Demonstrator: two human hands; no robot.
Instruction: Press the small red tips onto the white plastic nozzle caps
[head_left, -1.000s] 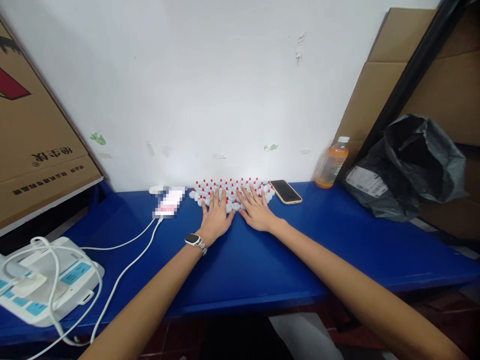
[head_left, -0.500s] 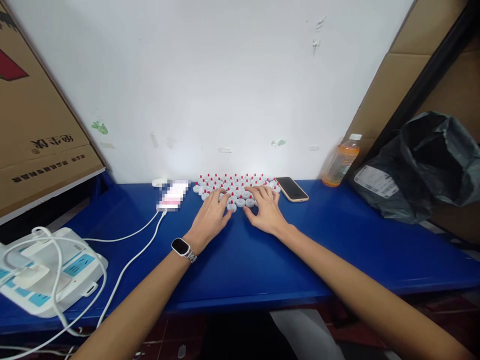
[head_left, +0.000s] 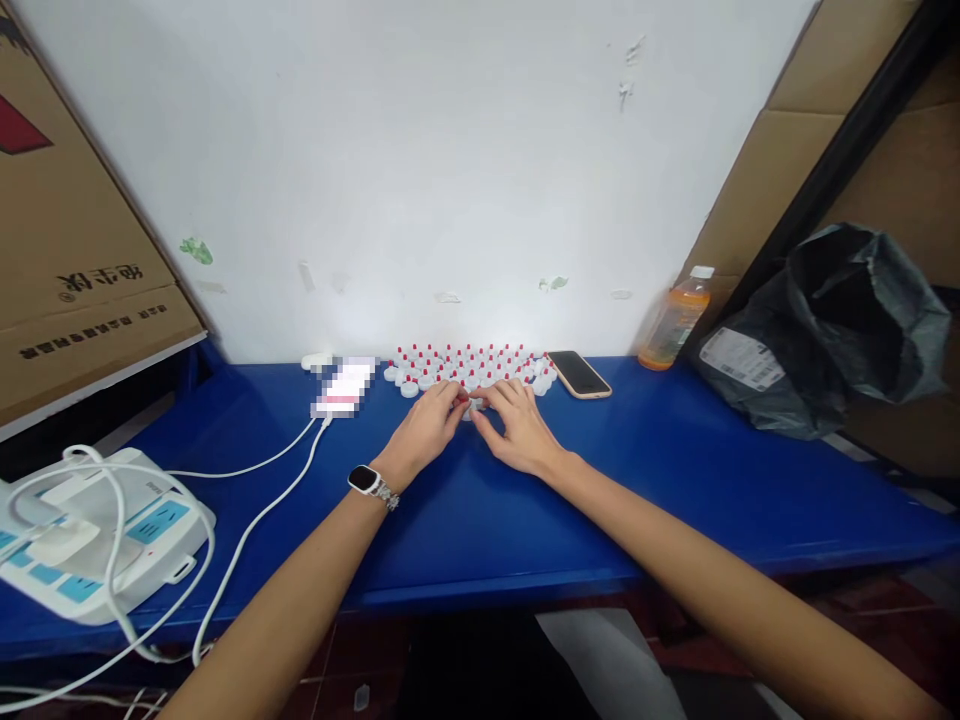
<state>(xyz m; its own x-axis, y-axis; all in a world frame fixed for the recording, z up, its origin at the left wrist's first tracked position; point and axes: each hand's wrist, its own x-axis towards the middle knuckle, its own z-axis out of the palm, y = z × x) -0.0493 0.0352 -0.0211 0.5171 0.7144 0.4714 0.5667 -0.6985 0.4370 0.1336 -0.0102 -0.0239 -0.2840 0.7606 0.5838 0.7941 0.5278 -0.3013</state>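
Several small white round pieces with red tips (head_left: 409, 388) stand crowded together on the blue table against the wall. At the front of this group, both my hands close in on one white piece (head_left: 474, 406). My left hand (head_left: 427, 425) has its thumb and index finger pinched near a red tip. From the other side, my right hand (head_left: 521, 425) has its thumb and fingertips closed at the same white piece. The fingers partly cover it, along with the pieces just behind.
A phone (head_left: 579, 375) lies right of the pieces, near an orange-tinted bottle (head_left: 677, 318) and a dark plastic bag (head_left: 810, 330). On the left are a lit phone (head_left: 346, 385) with cables and a power strip (head_left: 105, 535). A cardboard box (head_left: 82, 240) stands far left.
My hands have drawn closer together, from spread around the front pieces to pinching at one piece. The front of the group looks rearranged, and the view has shifted slightly.
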